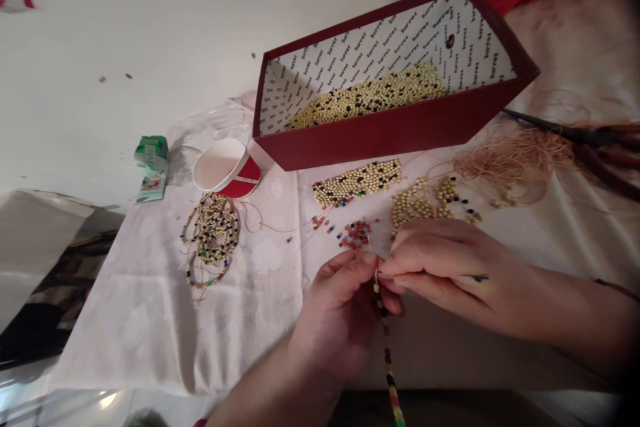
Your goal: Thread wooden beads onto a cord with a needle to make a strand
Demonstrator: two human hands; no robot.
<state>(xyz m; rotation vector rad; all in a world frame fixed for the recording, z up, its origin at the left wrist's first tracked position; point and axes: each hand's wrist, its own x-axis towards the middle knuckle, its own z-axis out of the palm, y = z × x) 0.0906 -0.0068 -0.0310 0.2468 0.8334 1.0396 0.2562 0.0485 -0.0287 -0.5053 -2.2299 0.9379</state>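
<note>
Near the table's front edge, my left hand [345,307] is closed in a pinch around the upper end of a bead string [387,353]. The string hangs down past the fingers, with black, brown, cream, red and green beads. A pale cord [377,275] rises from its top bead, between the fingertips of both hands. My right hand [450,273] meets the left from the right side, its fingers pressed together at the cord. A dark tip [479,277] shows against the right hand; whether it belongs to a thin tool is unclear. Loose reddish beads [356,235] lie just beyond the fingertips.
A dark red box [380,140] holds many cream and black beads. Flat bead rows [357,183], cream beads [413,203] and tangled cords [510,163] lie before it. Leftward are a paper cup [243,177], coiled bead strings [213,233] and a green carton [153,163]. Dark-handled pliers-like tools [600,147] lie right.
</note>
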